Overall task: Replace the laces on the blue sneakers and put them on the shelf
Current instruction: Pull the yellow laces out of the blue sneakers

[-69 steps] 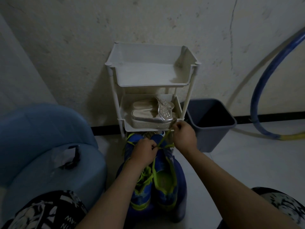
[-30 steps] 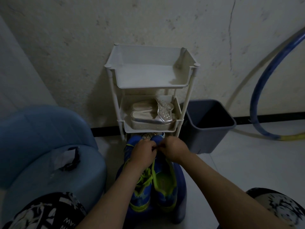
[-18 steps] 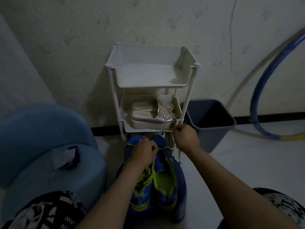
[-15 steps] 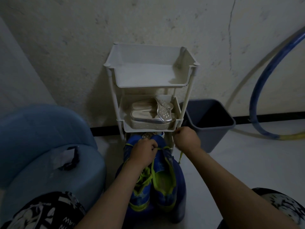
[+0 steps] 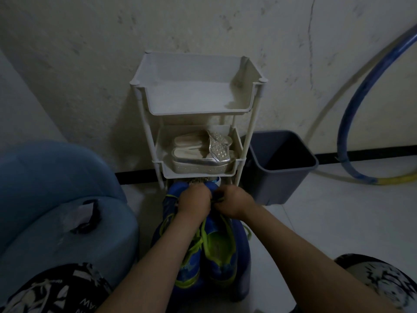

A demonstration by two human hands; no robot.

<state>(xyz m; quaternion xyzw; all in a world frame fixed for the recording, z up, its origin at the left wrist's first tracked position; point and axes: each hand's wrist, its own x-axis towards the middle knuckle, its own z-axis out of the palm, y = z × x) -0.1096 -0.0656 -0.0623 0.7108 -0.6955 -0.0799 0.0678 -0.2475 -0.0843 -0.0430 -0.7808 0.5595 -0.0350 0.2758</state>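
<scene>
Two blue sneakers with yellow-green trim stand side by side on a blue stool (image 5: pixel 244 251) in front of me, the left sneaker (image 5: pixel 188 265) and the right sneaker (image 5: pixel 222 254). Both hands meet over the toe end of the right sneaker. My left hand (image 5: pixel 195 201) is curled and grips the yellow-green lace (image 5: pixel 204 231) at the eyelets. My right hand (image 5: pixel 234 202) pinches the lace beside it; the lace between the fingers is hidden. A white three-tier shelf (image 5: pixel 252 97) stands just beyond, its top tier bare.
Silver sandals (image 5: pixel 200 154) fill the shelf's middle tier. A grey bin (image 5: pixel 282 163) stands right of the shelf. A blue barrel (image 5: pixel 56 199) lies at my left. A blue and yellow hoop (image 5: pixel 352 123) leans on the wall at right. My knees frame the bottom corners.
My right hand, which had pulled the lace out to the right near the shelf's leg, has come back in beside my left hand over the sneaker's toe end.
</scene>
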